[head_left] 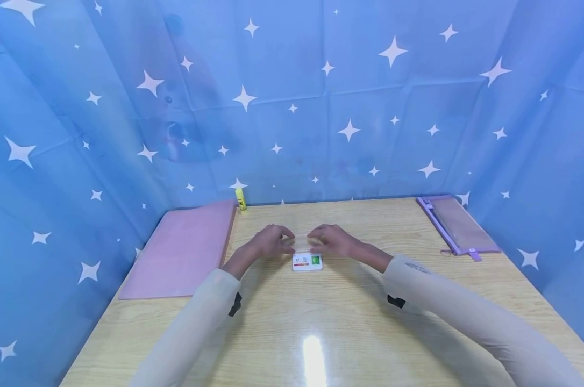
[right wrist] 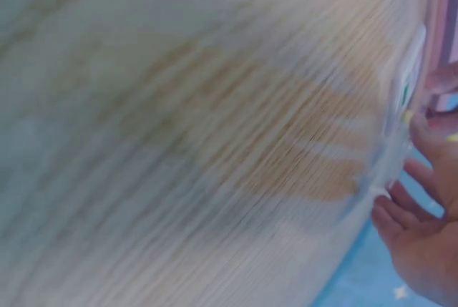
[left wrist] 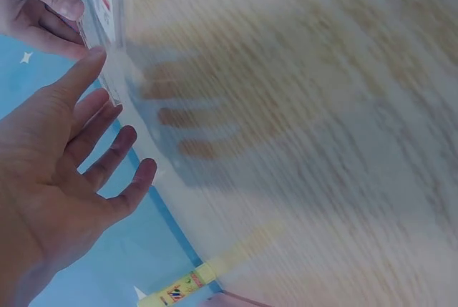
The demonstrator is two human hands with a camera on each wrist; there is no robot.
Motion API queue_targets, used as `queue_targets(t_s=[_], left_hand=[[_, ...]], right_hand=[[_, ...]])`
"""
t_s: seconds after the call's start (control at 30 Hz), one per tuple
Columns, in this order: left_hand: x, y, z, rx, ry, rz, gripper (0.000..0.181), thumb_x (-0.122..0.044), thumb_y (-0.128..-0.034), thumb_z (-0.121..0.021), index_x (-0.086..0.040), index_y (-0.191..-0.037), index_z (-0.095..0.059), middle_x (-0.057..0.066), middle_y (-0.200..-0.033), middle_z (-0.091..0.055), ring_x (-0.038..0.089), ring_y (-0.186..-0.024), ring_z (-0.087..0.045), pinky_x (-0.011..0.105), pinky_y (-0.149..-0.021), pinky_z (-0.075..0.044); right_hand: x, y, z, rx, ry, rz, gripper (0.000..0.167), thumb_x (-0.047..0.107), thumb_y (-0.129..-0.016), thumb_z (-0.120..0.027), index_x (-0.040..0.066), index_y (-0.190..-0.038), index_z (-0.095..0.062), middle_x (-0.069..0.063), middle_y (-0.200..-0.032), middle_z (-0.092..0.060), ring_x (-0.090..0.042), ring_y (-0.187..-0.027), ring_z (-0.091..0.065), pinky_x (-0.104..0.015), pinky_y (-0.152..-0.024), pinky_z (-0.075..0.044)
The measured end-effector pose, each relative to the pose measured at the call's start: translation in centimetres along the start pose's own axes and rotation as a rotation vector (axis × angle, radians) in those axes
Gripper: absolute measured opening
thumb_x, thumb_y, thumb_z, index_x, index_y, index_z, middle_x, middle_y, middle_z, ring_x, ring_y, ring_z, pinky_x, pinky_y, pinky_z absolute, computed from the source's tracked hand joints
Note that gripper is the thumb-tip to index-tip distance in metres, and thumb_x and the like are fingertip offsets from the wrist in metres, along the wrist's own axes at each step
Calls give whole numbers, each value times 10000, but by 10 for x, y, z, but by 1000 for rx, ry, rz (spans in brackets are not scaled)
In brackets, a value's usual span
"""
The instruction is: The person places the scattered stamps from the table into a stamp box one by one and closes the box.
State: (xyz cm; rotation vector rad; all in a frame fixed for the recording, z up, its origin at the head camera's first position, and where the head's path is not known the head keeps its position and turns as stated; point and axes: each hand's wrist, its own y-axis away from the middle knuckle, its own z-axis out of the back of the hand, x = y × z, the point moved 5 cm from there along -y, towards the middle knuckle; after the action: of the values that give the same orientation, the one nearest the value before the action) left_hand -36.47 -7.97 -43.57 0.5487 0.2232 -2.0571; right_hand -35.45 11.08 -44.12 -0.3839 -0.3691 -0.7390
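Note:
A small white card-like piece (head_left: pixel 307 262), with a green square and a coloured strip, lies on the table before both hands. Just beyond it is a clear, flat plastic piece (head_left: pixel 301 243), faint and partly blurred; whether it joins the white piece I cannot tell. My left hand (head_left: pixel 271 241) pinches its left edge between thumb and fingertips, the other fingers spread in the left wrist view. On the opposite edge, my right hand (head_left: pixel 334 240) grips it with bent fingers. The right wrist view is blurred, with the right hand (right wrist: pixel 422 221) at its right border.
A pink folder-like sheet (head_left: pixel 185 250) covers the table's left side. A yellow glue stick (head_left: pixel 241 199) stands at the back edge beside it. To the right lies a purple-edged zip pouch (head_left: pixel 458 226). A blue star-patterned curtain (head_left: pixel 292 123) hangs behind the wooden table (head_left: pixel 272 333).

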Motion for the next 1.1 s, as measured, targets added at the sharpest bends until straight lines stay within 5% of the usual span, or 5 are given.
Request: queue_targets(t_s=[0.53,0.9,1.1], left_hand=[[-10,17,-3,17,18,-86,481,-274,-878,-860,-50,-1276,-709,101,-1324,-691,275,-1261,-619,398,-1056,-489],[-13,25,-8,22,-6,-78,480,-297,-862,-873,-75,-1260,-722,80,-1301,-699,250,-1212,-633,394,-1031,-499],[-14,27,-8,26,-10,-78,478,-298,-842,-890,-80,-1237,-733,66,-1250,-715,212,-1108,-652,371,-962,-521]], right_hand=[[17,24,2,-15,-54,-11,392,142,-953,-768,-62,-1277,-682,-239,-1294,-671,-419,-1223,-619,-554,-1008,-503],[21,30,-3,-3,-23,4,385,158,-931,-796,-35,-1250,-705,-213,-1276,-684,-383,-1182,-643,-519,-957,-532],[22,32,-5,5,-41,-2,392,161,-917,-813,-24,-1246,-708,-205,-1260,-688,-317,-1049,-660,-408,-842,-533]])
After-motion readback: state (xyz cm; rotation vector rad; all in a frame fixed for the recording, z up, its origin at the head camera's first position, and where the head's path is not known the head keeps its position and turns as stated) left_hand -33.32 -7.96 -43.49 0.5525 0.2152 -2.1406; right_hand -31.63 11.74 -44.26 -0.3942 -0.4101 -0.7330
